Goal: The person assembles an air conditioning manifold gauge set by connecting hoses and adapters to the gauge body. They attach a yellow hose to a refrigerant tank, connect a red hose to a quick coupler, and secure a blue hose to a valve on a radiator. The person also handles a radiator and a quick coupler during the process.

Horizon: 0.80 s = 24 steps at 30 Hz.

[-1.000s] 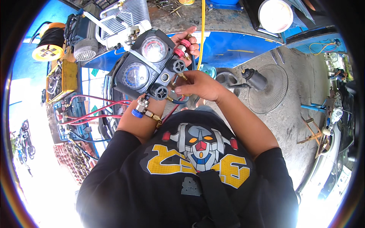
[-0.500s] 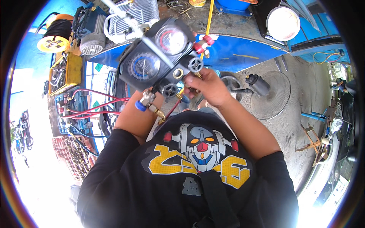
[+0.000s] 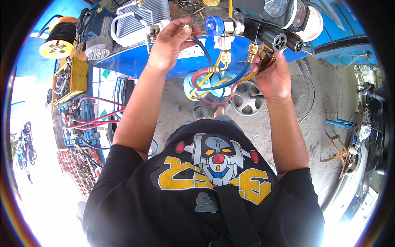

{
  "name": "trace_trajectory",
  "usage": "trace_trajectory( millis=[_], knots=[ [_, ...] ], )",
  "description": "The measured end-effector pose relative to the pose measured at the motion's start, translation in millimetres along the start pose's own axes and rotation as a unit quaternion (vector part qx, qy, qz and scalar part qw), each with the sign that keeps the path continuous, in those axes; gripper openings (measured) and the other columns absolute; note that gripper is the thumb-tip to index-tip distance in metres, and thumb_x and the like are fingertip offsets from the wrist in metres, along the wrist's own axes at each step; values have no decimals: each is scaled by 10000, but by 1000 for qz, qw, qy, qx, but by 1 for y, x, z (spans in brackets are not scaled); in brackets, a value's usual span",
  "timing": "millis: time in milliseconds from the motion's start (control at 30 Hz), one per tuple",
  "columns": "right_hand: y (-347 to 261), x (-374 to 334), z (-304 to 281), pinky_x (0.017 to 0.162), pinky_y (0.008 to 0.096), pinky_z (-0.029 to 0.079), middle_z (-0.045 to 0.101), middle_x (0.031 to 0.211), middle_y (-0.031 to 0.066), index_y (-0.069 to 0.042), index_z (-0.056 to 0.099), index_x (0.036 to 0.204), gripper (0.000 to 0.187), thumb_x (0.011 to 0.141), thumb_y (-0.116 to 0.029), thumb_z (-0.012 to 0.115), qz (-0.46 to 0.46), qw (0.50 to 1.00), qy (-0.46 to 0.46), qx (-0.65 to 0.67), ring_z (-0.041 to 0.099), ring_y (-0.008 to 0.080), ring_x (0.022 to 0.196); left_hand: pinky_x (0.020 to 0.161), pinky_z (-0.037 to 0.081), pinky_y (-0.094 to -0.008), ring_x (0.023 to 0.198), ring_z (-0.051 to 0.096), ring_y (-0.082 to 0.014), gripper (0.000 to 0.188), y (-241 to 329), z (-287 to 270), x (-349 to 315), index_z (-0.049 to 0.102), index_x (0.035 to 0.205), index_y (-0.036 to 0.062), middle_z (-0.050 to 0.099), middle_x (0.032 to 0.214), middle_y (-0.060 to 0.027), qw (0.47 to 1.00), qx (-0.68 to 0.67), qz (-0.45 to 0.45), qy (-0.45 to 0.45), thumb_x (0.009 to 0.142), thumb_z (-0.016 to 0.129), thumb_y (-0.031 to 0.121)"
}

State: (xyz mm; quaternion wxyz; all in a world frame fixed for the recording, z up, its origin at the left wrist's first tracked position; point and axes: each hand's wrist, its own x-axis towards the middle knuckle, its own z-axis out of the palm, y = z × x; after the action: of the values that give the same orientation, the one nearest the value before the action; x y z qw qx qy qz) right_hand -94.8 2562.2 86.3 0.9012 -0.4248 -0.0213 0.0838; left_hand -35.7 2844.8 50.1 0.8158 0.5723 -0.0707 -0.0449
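Note:
My right hand (image 3: 275, 80) is raised under a black gauge manifold (image 3: 257, 29), its fingers closed around the hoses by the brass fittings. Two black valve knobs (image 3: 275, 40) face toward me on the manifold. At its left end sits a coupler with a blue knob (image 3: 214, 26), joined to a brass elbow (image 3: 224, 58). To the left, my left hand (image 3: 166, 49) pinches the end of a blue hose (image 3: 202, 46) at its brass fitting. Red, yellow and blue hoses (image 3: 199, 82) loop below the manifold, between my hands.
Behind my left hand, a finned metal condenser (image 3: 140, 24) stands on the workbench, beside a grey electric motor (image 3: 100, 45) and a yellow cable reel (image 3: 57, 49). A yellow toolbox (image 3: 74, 80) is at left. A wheel cover (image 3: 247, 99) and fan (image 3: 303, 99) stand on the floor.
The gauge manifold has moved right and turned, so its dials no longer face me. My left hand has come out from behind it, now to the left with the blue hose end.

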Motion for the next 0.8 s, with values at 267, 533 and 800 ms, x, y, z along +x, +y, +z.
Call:
trace_trajectory(
  millis=[267,533,800],
  knots=[
    [-9,-4,9,728,352,501,674,890,116,-83,628,1128,441,1024,-502,537,-7,1000,-7,14,618,218,776,947,556,-314,1103,673,-177,380,-50,12,6,614,1229,-3,698,1174,-94,990,43,-129,-25,974,704,264],
    [-11,1,17,725,342,514,684,896,122,-80,633,1098,458,1018,-520,533,-24,999,2,-29,639,217,758,918,558,-264,1060,683,-171,346,-70,21,-1,632,1166,-71,720,1120,-114,987,-29,-114,-107,906,774,108],
    [-8,3,20,738,340,517,695,916,124,-80,619,1121,509,1006,-567,528,-16,1000,-3,-24,648,220,764,864,527,-269,966,666,-131,307,-65,18,-6,679,1138,-12,719,1088,-63,983,80,-109,-121,905,788,156]
  ],
)
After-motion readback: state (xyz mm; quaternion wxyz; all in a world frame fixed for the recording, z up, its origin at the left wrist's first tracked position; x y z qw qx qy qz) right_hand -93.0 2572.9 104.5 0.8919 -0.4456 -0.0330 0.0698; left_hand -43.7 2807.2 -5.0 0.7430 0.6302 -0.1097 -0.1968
